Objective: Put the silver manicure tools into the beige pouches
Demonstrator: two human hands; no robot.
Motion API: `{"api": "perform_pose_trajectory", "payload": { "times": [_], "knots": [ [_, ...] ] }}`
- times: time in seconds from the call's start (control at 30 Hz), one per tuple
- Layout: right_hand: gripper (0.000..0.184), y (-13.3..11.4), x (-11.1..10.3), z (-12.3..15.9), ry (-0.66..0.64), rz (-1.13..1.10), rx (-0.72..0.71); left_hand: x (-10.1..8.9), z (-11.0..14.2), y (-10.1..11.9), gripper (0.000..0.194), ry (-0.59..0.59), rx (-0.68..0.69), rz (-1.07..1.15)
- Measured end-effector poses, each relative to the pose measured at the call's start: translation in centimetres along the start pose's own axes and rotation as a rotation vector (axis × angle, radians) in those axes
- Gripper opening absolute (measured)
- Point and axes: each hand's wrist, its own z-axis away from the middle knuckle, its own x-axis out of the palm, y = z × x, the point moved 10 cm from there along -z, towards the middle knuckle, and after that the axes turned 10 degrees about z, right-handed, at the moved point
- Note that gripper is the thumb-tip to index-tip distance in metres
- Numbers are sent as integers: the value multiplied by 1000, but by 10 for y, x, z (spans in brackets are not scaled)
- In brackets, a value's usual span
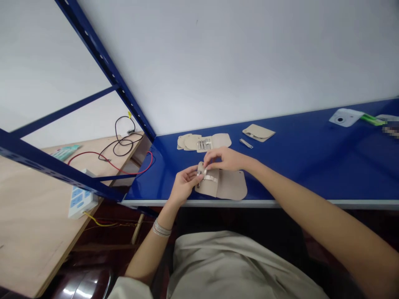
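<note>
An unfolded beige manicure case [232,185] lies near the front edge of the blue table, its flap toward the right. Across its left panel runs a pale elastic strap [210,178]. My left hand [183,184] grips the case's left edge, thumb on top beside a small metal tool [198,173]. Just above the strap, my right hand [222,159] has its fingertips pinched together over the panel; what they hold is too small to name. Farther back, another open manicure case [221,140] shows several metal tools under its strap. A loose nail clipper [246,143] lies to its right.
A folded beige case [258,132] lies behind the clipper. White and green items, including a white device [344,117], are at the far right. Left stand a blue metal frame [102,62] and a wooden table [28,220] with cables and a power strip [81,198].
</note>
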Motion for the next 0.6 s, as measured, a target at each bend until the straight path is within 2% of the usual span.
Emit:
{"api": "perform_pose_trajectory", "payload": {
  "times": [0.17, 0.33, 0.53, 0.6],
  "knots": [
    [17, -7, 12, -1, -31, 82, -25, 1, 0, -1, 48, 17, -25, 21],
    [18, -9, 9, -2, 47, 57, -29, 2, 0, 2, 48, 12, 0, 23],
    [35, 12, -7, -1, 171, 38, 103, -2, -1, -2, 53, 7, 9, 28],
    [43, 25, -6, -1, 165, -14, 183, -4, -4, -4, 57, 26, 7, 20]
  ]
}}
